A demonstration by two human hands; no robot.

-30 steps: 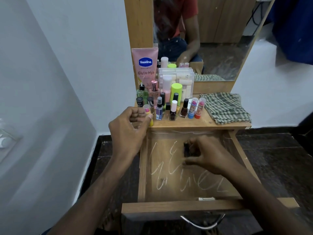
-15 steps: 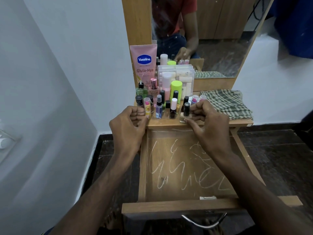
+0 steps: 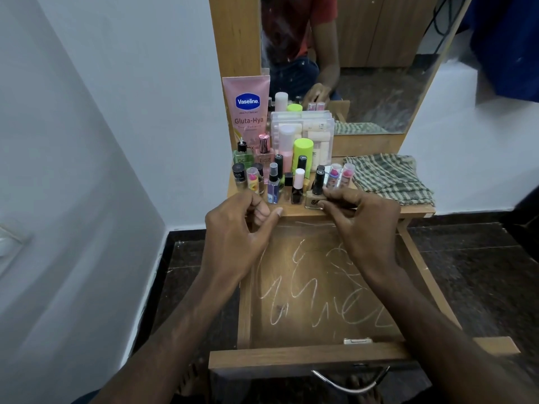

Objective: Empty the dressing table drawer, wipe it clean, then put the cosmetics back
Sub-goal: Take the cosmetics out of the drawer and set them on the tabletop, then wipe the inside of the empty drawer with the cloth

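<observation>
Drawer pulled out, bottles up on the surface

Drawer [image 3: 320, 287] sits open nearest us, with white scribbles on its wood. Just past it, our left hand [image 3: 233, 228] has loosely curled fingers and holds nothing. Our right hand [image 3: 361, 225] pinches a small bottle with a black cap [image 3: 316, 191] at the front edge of the surface [image 3: 379, 209]. Behind stand more cosmetics [image 3: 280, 170], a checked cloth [image 3: 388, 176] and the mirror [image 3: 364, 53].
</observation>
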